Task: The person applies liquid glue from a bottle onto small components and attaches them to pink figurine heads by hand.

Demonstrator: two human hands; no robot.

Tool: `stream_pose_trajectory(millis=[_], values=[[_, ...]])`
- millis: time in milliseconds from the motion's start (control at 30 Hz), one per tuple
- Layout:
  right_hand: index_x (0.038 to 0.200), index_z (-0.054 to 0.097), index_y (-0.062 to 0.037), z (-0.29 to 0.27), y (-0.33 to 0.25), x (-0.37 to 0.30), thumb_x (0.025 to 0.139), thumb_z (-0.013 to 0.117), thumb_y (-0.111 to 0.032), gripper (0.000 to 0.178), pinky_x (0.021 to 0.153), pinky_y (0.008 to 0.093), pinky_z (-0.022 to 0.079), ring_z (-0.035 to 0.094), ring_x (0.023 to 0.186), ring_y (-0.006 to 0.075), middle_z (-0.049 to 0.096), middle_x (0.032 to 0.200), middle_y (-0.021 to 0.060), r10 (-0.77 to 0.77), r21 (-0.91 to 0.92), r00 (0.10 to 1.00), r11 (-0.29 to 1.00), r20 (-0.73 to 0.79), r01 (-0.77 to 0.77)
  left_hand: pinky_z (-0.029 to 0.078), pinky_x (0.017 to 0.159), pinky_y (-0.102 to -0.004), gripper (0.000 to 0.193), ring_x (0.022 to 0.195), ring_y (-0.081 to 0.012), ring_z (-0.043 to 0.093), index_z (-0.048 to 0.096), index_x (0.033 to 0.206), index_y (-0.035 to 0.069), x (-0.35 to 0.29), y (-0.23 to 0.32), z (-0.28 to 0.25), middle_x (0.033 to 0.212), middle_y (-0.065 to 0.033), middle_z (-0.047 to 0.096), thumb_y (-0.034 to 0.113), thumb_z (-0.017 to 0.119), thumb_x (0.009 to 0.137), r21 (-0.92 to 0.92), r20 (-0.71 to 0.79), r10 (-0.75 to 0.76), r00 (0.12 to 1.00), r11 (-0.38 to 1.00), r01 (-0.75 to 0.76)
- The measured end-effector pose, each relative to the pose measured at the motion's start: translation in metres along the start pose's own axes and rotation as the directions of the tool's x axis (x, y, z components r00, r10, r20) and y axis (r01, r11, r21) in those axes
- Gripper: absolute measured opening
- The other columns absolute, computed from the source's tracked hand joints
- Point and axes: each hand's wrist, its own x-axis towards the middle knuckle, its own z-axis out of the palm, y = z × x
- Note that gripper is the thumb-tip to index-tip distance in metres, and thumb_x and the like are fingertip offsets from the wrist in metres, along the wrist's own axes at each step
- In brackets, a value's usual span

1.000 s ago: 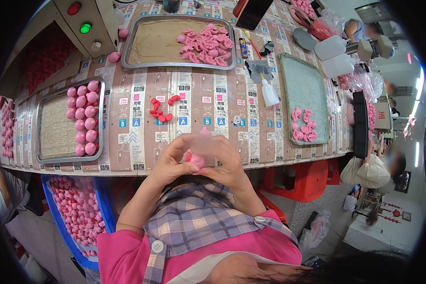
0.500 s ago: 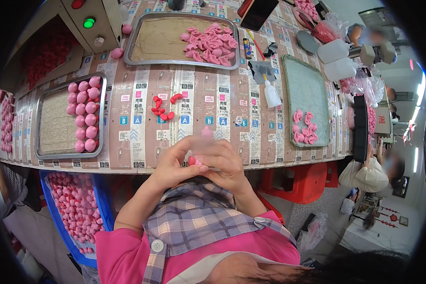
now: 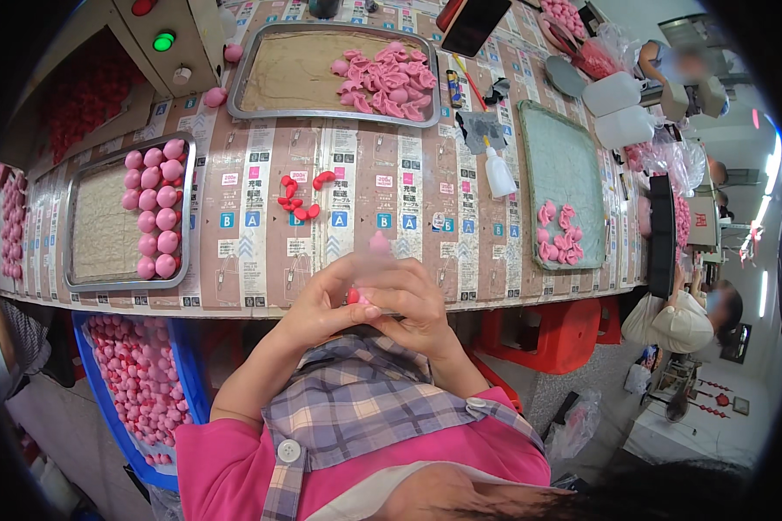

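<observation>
At the table's near edge my left hand (image 3: 318, 300) and my right hand (image 3: 414, 306) meet, fingers closed round a small soft pink piece with a red part (image 3: 353, 296). Most of it is hidden by the fingers. Just past the fingertips shows a pink ball (image 3: 379, 240), partly blurred; whether it is held or lies on the table I cannot tell. Several loose red oval pieces (image 3: 300, 213) lie a little farther off to the left. At the left, a metal tray (image 3: 96, 219) holds rows of pink balls with red parts along its right side.
Pink frilly pieces fill the right end of a far tray (image 3: 278, 82). A green tray (image 3: 560, 165) holds several more, near a white squeeze bottle (image 3: 499, 174). Below the table's left edge stands a blue crate (image 3: 198, 373) of pink pieces. Red stools (image 3: 552, 334) stand at the right.
My fingers have shifted slightly around the pink and red piece, and the hands stay in the same place. The trays and loose red pieces have not moved.
</observation>
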Motion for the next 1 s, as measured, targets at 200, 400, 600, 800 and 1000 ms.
stream_pose_trajectory(millis=[200, 400, 600, 800, 1000], values=[[0.087, 0.06, -0.0088, 0.0006, -0.0015, 0.0016, 0.061, 0.07, -0.005, 0.028, 0.076, 0.0338, 0.042, 0.053, 0.085, 0.0239, 0.06, 0.092, 0.004, 0.005, 0.0, 0.999, 1.0, -0.032, -0.005, 0.033, 0.091, -0.0297, 0.046, 0.107, -0.015, 0.044, 0.045, 0.116, 0.002, -0.0005, 0.0003, 0.0012, 0.112, -0.0063, 0.05, 0.011, 0.065, 0.075, -0.06, -0.008, -0.05, 0.999, 0.997, 0.049], [0.087, 0.058, -0.0082, -0.0004, -0.0005, 0.0024, 0.059, 0.07, -0.004, 0.03, 0.074, 0.0329, 0.043, 0.052, 0.086, 0.0247, 0.06, 0.093, 0.0045, 0.003, -0.013, 0.996, 1.0, -0.085, -0.004, 0.033, 0.092, -0.0295, 0.045, 0.107, -0.0143, 0.043, 0.044, 0.117, 0.002, 0.0001, -0.0019, -0.0004, 0.113, -0.0064, 0.048, 0.01, 0.063, 0.076, -0.054, -0.013, -0.007, 1.0, 0.999, 0.006], [0.088, 0.057, -0.0078, -0.0006, 0.0, 0.0029, 0.059, 0.069, -0.001, 0.032, 0.074, 0.0333, 0.043, 0.052, 0.087, 0.0244, 0.06, 0.094, 0.0047, 0.016, -0.021, 0.997, 1.0, -0.08, -0.018, 0.033, 0.091, -0.0293, 0.042, 0.107, -0.014, 0.042, 0.044, 0.117, 0.002, -0.0004, -0.0024, -0.0003, 0.113, -0.006, 0.047, 0.007, 0.059, 0.078, -0.061, -0.033, -0.012, 0.999, 0.998, 0.01], [0.092, 0.056, -0.0078, -0.0002, -0.0056, 0.0065, 0.058, 0.069, -0.003, 0.037, 0.075, 0.0332, 0.043, 0.052, 0.088, 0.0249, 0.06, 0.094, 0.0039, 0.07, -0.045, 0.995, 0.996, -0.074, -0.074, 0.036, 0.089, -0.029, 0.04, 0.105, -0.0134, 0.044, 0.044, 0.115, 0.001, 0.0, -0.0005, -0.0016, 0.111, -0.0059, 0.048, 0.007, 0.058, 0.078, -0.065, -0.034, -0.01, 0.999, 0.998, 0.007], [0.096, 0.055, -0.0078, 0.0007, -0.0033, 0.0056, 0.058, 0.07, -0.004, 0.04, 0.077, 0.0338, 0.042, 0.052, 0.089, 0.0254, 0.059, 0.094, 0.0039, 0.078, -0.029, 0.993, 0.996, -0.085, -0.08, 0.039, 0.086, -0.029, 0.041, 0.101, -0.013, 0.047, 0.043, 0.116, 0.002, -0.0016, -0.0022, -0.0035, 0.108, -0.0051, 0.05, 0.009, 0.058, 0.078, -0.105, -0.049, -0.03, 0.998, 0.994, 0.025]])
